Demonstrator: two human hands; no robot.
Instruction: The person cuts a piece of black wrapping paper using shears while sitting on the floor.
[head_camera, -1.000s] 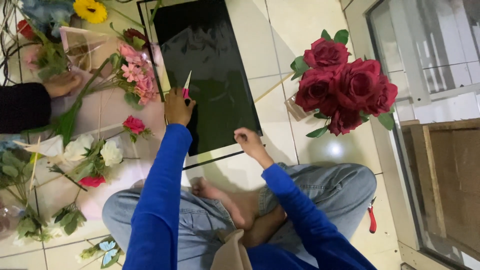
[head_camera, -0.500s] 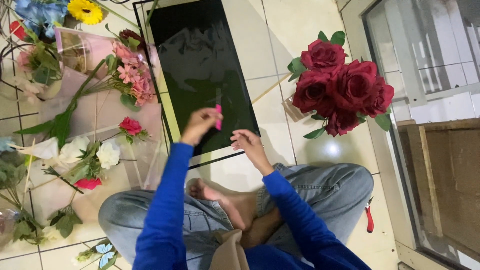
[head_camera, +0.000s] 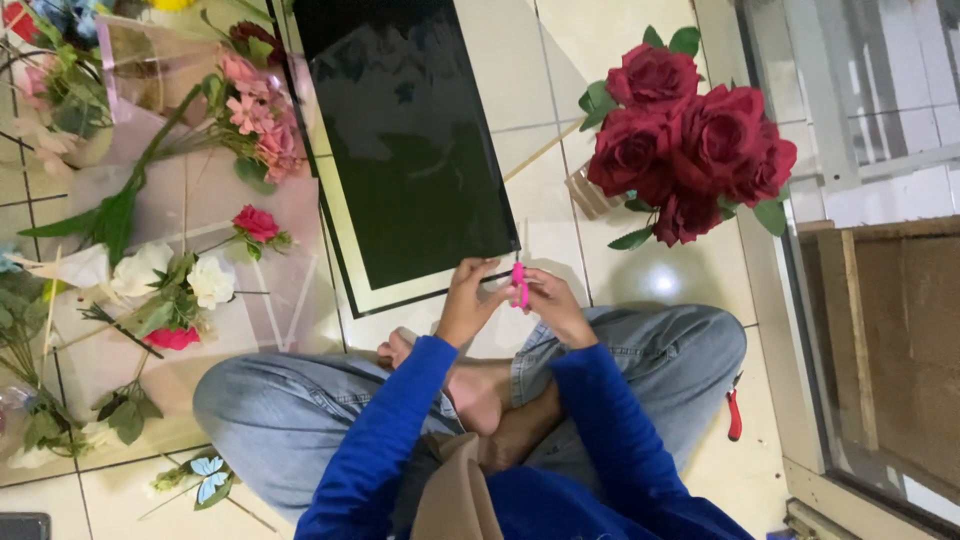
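I sit cross-legged on a tiled floor in blue sleeves and jeans. My left hand (head_camera: 468, 300) and my right hand (head_camera: 556, 306) meet just above my knees, both pinching a small pink-handled cutting tool (head_camera: 519, 284). They hover at the near right corner of a black wrapping sheet with a cream border (head_camera: 405, 150), which lies flat on the floor in front of me. The tool's blade is hidden between my fingers.
A bunch of dark red roses (head_camera: 690, 140) lies to the right of the sheet. Loose pink, white and red flowers (head_camera: 190, 280) lie on clear wrap at the left. A red-handled tool (head_camera: 735, 412) rests by my right knee. A window frame (head_camera: 800, 300) runs along the right.
My left hand brought the pink tool down from the middle of the black sheet to its near corner, and my right hand joined it there. The black sleeve at the left has left the view.
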